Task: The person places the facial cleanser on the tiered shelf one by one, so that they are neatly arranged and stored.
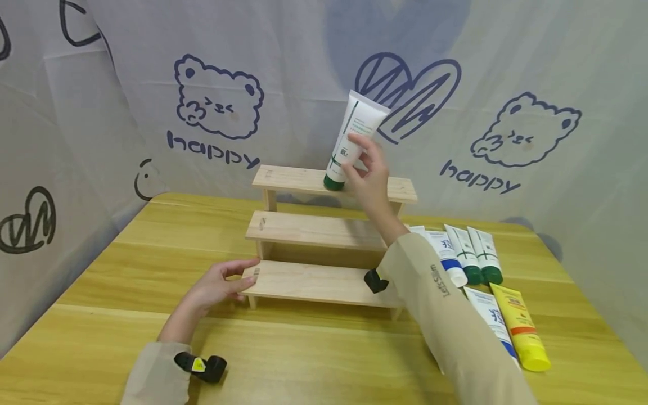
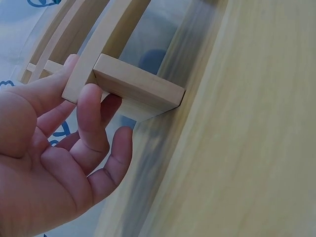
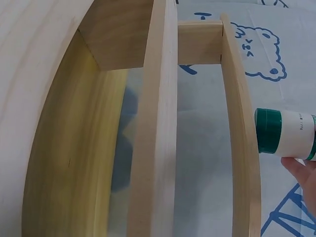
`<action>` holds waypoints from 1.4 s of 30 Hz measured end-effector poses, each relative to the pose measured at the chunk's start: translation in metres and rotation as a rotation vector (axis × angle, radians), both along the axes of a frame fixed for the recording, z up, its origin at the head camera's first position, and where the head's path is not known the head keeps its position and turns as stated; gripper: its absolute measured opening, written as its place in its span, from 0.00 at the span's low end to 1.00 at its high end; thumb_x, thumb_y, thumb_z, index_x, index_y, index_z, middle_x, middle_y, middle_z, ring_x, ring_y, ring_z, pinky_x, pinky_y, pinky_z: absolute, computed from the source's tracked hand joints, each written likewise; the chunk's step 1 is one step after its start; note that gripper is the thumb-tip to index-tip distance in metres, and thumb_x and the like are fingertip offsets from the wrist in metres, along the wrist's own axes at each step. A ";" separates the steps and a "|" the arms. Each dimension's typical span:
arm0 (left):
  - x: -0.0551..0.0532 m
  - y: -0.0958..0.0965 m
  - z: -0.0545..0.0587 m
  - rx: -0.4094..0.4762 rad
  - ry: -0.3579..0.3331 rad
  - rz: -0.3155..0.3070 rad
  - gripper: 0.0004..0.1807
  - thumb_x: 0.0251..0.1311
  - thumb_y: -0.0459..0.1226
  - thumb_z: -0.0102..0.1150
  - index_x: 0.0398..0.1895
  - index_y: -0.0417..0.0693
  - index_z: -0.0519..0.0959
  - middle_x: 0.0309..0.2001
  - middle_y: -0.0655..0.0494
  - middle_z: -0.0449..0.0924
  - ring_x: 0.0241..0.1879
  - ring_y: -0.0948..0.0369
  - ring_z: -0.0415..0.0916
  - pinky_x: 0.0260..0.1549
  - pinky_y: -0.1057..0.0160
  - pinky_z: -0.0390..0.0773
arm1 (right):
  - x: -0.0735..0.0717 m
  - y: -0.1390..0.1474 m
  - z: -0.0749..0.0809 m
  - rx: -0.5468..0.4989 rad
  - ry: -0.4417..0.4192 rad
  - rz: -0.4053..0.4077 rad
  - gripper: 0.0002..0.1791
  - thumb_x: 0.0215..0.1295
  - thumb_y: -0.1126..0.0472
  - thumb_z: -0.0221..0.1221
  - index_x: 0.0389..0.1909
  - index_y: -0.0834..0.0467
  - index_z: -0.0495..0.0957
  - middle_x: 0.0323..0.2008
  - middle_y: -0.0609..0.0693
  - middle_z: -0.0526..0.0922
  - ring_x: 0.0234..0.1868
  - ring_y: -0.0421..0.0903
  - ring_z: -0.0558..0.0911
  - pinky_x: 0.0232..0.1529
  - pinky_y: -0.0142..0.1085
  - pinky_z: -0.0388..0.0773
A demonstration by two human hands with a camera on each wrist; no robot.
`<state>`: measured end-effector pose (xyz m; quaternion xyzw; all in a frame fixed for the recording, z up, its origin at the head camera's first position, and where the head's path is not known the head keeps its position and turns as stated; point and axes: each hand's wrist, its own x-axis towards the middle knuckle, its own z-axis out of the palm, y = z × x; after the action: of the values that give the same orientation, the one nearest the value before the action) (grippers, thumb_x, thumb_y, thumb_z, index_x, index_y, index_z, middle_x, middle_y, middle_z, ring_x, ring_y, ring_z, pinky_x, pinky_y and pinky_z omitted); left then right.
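A three-tier wooden shelf (image 1: 314, 281) stands on the table. My left hand (image 1: 217, 287) grips the left end of its lowest board, and the left wrist view shows thumb and fingers (image 2: 90, 106) pinching the board's corner by the leg. My right hand (image 1: 372, 174) pinches a white tube (image 1: 368, 115) with a green cap around its middle. The tube leans slightly, cap down, with the cap (image 3: 269, 131) right at the top board (image 3: 242, 148). In the right wrist view only a little of that hand shows at the right edge.
Right of the shelf lie white tubes with green caps (image 1: 491, 274), white tubes with blue bands (image 1: 450, 259) and a yellow tube (image 1: 521, 326); the right sleeve partly covers some. A printed cloth (image 1: 304, 73) hangs behind the wood-grain table (image 1: 293, 360).
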<state>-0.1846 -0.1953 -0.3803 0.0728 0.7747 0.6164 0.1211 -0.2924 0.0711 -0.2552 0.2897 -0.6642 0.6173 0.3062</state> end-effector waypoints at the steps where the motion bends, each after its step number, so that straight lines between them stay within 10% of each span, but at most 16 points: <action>1: 0.000 0.000 0.000 -0.001 -0.001 0.005 0.28 0.57 0.37 0.57 0.60 0.35 0.65 0.56 0.36 0.62 0.36 0.58 0.71 0.29 0.63 0.77 | -0.001 -0.001 0.001 0.014 -0.006 0.000 0.25 0.50 0.83 0.52 0.53 0.70 0.66 0.51 0.61 0.66 0.47 0.55 0.74 0.38 0.39 0.77; 16: 0.002 0.000 0.001 -0.010 -0.001 0.005 0.28 0.57 0.38 0.57 0.60 0.36 0.65 0.57 0.37 0.61 0.40 0.56 0.70 0.31 0.62 0.77 | -0.005 -0.009 0.000 0.093 -0.080 -0.002 0.35 0.54 0.80 0.52 0.63 0.62 0.53 0.59 0.59 0.65 0.50 0.52 0.74 0.43 0.40 0.75; 28: 0.002 0.000 0.002 -0.017 0.002 0.012 0.28 0.57 0.38 0.57 0.60 0.37 0.66 0.57 0.38 0.62 0.38 0.56 0.71 0.31 0.62 0.77 | 0.002 -0.002 -0.016 0.249 -0.022 -0.249 0.23 0.51 0.72 0.59 0.50 0.71 0.68 0.38 0.63 0.77 0.31 0.53 0.80 0.31 0.37 0.78; 42: 0.001 0.000 0.000 -0.011 0.002 0.011 0.28 0.56 0.38 0.58 0.59 0.37 0.66 0.53 0.39 0.63 0.35 0.57 0.70 0.29 0.64 0.77 | -0.002 -0.029 -0.014 0.205 -0.217 -0.192 0.21 0.54 0.72 0.59 0.50 0.67 0.69 0.40 0.60 0.77 0.35 0.51 0.79 0.33 0.34 0.77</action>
<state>-0.1831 -0.1953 -0.3800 0.0684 0.7786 0.6126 0.1174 -0.2939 0.0419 -0.2692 0.1863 -0.7774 0.5420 0.2592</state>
